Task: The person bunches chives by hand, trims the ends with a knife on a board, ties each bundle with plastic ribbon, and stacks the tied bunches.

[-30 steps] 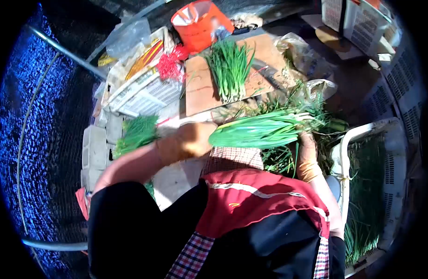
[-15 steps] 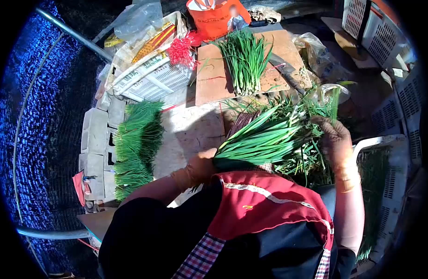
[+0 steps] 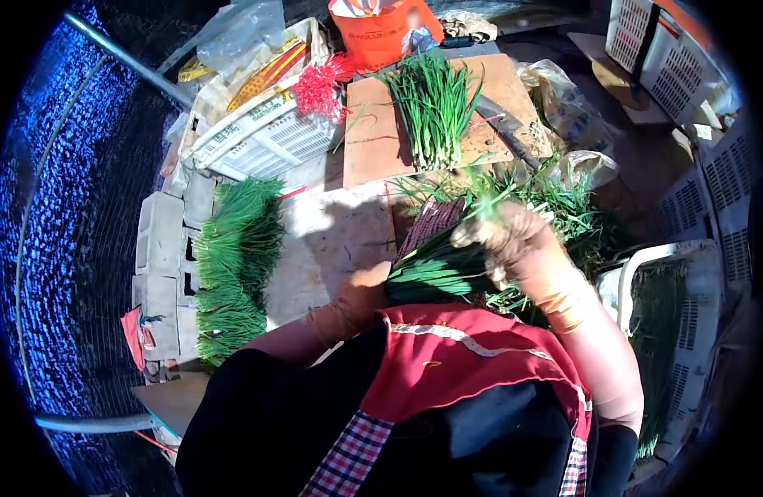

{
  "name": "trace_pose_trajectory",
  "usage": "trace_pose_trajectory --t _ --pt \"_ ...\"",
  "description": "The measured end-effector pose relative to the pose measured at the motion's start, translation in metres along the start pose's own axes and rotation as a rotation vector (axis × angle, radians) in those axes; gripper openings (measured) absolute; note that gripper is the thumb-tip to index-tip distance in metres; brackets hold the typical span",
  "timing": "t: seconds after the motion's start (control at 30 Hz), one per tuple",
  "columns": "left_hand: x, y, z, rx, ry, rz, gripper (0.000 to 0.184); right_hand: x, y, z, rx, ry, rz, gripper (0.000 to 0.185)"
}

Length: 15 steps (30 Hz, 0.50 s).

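My left hand (image 3: 361,294), in an orange-cuffed glove, is closed round the leafy end of a bunch of garlic chives (image 3: 435,269) lying across my lap. My right hand (image 3: 518,240), gloved too and partly smeared by motion, is over the right part of that bunch and hides its stem end. Its fingers are curled, and a few blurred chive blades stick up above them. Beneath and to the right lies a heap of loose chives and trimmings (image 3: 572,207). In front, another chive bunch (image 3: 433,112) rests on a board (image 3: 373,149) beside a knife (image 3: 510,132).
Several chive bundles (image 3: 240,265) line the left side by grey concrete blocks (image 3: 160,236). A white crate (image 3: 269,141) bears red ties (image 3: 322,87); an orange bag (image 3: 381,37) stands behind the board. To the right is a crate with a white rim (image 3: 630,282).
My right hand has moved left, from beyond the stem end to over the bunch, with the blades still at its fingers. My left hand stays on the leafy end.
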<state>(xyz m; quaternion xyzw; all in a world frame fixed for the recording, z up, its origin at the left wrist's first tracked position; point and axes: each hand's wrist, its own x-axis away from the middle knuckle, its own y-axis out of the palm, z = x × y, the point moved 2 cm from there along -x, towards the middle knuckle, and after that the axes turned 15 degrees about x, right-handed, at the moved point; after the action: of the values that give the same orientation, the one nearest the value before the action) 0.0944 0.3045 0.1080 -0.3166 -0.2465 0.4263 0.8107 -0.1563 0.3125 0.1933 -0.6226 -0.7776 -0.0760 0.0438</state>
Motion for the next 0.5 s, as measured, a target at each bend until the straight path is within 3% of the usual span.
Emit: trace_pose_trajectory --t 0.07,0.1,0.17,0.2,0.3,0.37,0.4,0.43,0.47,0.5 --pt "-0.006 -0.003 0.011 0.063 0.001 -0.084 0.032 0.011 -0.049 -0.027 0.27 -0.194 0.468 0.016" --pt "-0.009 0.002 -0.006 0.078 -0.032 -0.157 0.038 0.02 -0.081 -0.035 -0.192 -0.23 0.538 0.017" --pt "-0.006 0.001 -0.012 0.16 -0.063 -0.155 0.039 0.04 -0.135 -0.049 -0.229 -0.444 0.824 0.021" --pt "-0.004 0.001 -0.014 0.241 -0.097 -0.155 0.039 0.054 -0.143 -0.063 -0.293 -0.408 0.998 0.022" --pt "-0.003 0.009 -0.028 0.408 0.001 -0.077 0.041 0.058 -0.196 0.007 0.342 0.042 0.803 0.031" --pt "-0.003 0.003 -0.014 0.25 0.064 -0.14 0.04 0.054 -0.186 0.056 1.282 0.595 0.531 0.05" --pt "-0.007 0.001 -0.009 0.088 0.13 -0.195 0.038 0.052 -0.169 0.06 1.343 0.554 0.533 0.06" --pt "-0.006 0.007 -0.016 0.141 0.264 -0.138 0.035 0.047 -0.154 0.06 1.334 0.192 0.665 0.064" --pt "-0.005 0.011 -0.026 0.182 0.298 -0.119 0.031 0.035 -0.141 0.056 1.06 0.107 0.553 0.056" --pt "-0.003 0.007 -0.02 0.058 0.319 -0.175 0.03 0.028 -0.118 0.044 0.873 0.19 0.446 0.052"
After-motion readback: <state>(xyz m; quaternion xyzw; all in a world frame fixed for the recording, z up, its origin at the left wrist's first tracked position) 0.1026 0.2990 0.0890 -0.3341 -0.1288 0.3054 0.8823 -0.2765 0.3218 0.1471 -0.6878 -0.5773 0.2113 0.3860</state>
